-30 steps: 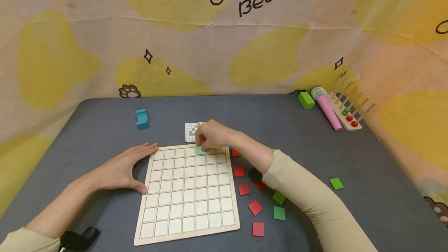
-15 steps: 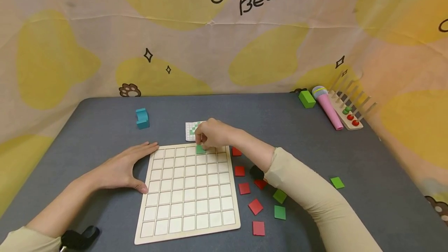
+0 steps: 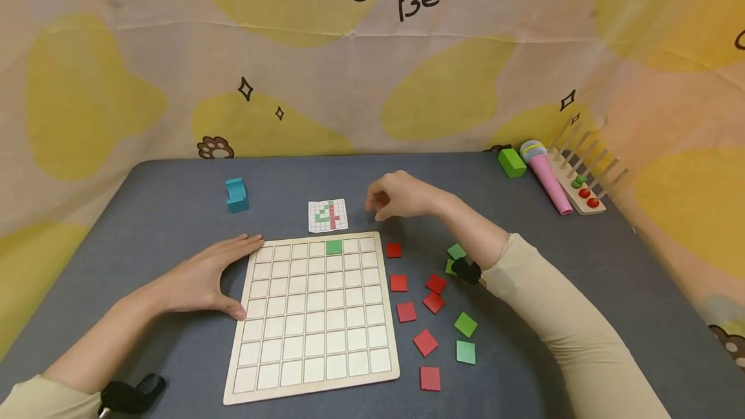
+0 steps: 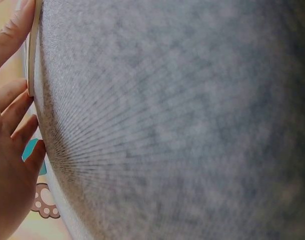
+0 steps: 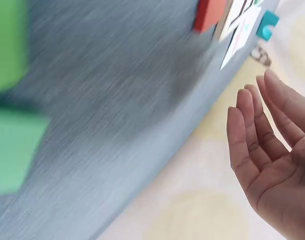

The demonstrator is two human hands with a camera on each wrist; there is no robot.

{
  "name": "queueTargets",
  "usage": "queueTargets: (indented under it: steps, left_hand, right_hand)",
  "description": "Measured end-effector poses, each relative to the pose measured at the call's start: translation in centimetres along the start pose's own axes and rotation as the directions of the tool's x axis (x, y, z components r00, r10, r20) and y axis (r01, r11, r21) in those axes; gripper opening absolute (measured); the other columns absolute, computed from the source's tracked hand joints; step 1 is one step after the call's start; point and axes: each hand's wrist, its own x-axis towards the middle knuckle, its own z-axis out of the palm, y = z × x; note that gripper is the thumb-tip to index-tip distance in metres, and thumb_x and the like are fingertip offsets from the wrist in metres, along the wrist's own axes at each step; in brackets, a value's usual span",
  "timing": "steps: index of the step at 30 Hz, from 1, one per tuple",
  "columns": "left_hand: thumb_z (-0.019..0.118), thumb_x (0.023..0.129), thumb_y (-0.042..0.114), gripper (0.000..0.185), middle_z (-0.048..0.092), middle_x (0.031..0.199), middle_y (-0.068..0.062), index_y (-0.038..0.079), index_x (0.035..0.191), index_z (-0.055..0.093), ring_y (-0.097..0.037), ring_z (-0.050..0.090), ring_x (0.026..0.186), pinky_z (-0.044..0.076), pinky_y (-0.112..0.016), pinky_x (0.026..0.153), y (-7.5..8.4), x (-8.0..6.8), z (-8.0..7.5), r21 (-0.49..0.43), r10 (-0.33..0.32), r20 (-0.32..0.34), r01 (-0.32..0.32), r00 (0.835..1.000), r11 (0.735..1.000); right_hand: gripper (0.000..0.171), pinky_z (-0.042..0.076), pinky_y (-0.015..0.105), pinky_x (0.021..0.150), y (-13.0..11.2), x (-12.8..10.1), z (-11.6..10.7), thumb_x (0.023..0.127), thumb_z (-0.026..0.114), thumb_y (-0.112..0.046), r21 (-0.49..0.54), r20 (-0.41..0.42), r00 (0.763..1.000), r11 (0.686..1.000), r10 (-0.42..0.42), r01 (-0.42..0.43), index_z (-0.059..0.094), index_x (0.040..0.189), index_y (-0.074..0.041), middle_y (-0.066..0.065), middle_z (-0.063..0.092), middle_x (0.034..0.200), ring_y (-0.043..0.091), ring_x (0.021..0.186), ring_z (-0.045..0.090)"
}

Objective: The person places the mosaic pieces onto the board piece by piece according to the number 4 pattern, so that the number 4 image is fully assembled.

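Fingers (image 5: pixel 252 135) sharp, green tile (image 5: pixel 12 150) motion-blurred

A grey table (image 3: pixel 174 180) stands before a cloth backdrop (image 3: pixel 116 50). The backdrop has yellow patches and reads "Cute Bear".

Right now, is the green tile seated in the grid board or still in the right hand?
Seated. The green tile lies flat in a top-row cell of the grid board; the right hand hovers apart, fingers relaxed and holding nothing.
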Motion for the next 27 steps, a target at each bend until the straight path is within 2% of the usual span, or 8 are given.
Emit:
queueTargets:
  steps: [6, 13, 21, 27]
  left_hand:
    - [0.08, 0.054, 0.074, 0.123, 0.039, 0.157, -0.016, 0.011, 0.152, 0.039, -0.046, 0.033, 0.145, 0.033, -0.065, 0.109, 0.1, 0.0, 0.0, 0.003, 0.005, -0.003, -0.005, 1.0, 1.0]
    - [0.08, 0.055, 0.073, 0.122, 0.039, 0.158, -0.016, 0.012, 0.152, 0.038, -0.046, 0.033, 0.145, 0.033, -0.066, 0.108, 0.0, 0.0, 0.0, 0.003, 0.005, -0.004, -0.005, 1.0, 1.0]
    - [0.081, 0.055, 0.073, 0.122, 0.039, 0.158, -0.015, 0.013, 0.152, 0.038, -0.046, 0.033, 0.145, 0.034, -0.066, 0.108, -0.1, -0.1, -0.1, 0.002, 0.011, -0.009, -0.011, 1.0, 1.0]
    - [0.081, 0.055, 0.072, 0.122, 0.039, 0.158, -0.015, 0.012, 0.152, 0.038, -0.046, 0.032, 0.145, 0.033, -0.067, 0.108, 0.0, 0.0, -0.1, -0.004, 0.018, -0.008, -0.018, 1.0, 1.0]
  right_hand:
    - [0.02, 0.053, 0.028, 0.078, 2.9, -2.4, -1.2, 0.085, 0.075, -0.011, 0.042, -0.001, 0.999, 0.998, 0.039, -0.039, 0.073, 0.105, -0.008, 0.002, 0.071, 0.095, 0.014, 0.087, 0.063]
    - [0.02, 0.053, 0.027, 0.076, 5.8, -5.0, -1.9, 0.085, 0.076, -0.011, 0.063, 0.018, 0.998, 0.996, 0.064, -0.066, 0.072, 0.104, -0.009, 0.003, 0.071, 0.092, 0.012, 0.084, 0.063]
    - [0.021, 0.052, 0.026, 0.075, 7.7, -7.1, -2.1, 0.083, 0.077, -0.01, 0.081, 0.09, 0.991, 0.991, 0.095, -0.102, 0.073, 0.103, -0.012, 0.002, 0.068, 0.089, 0.012, 0.082, 0.062]
    - [0.022, 0.053, 0.024, 0.075, 8.8, -8.4, -1.7, 0.082, 0.077, -0.008, 0.129, 0.166, 0.983, 0.987, 0.077, -0.099, 0.073, 0.104, -0.013, 0.004, 0.069, 0.091, 0.012, 0.083, 0.062]
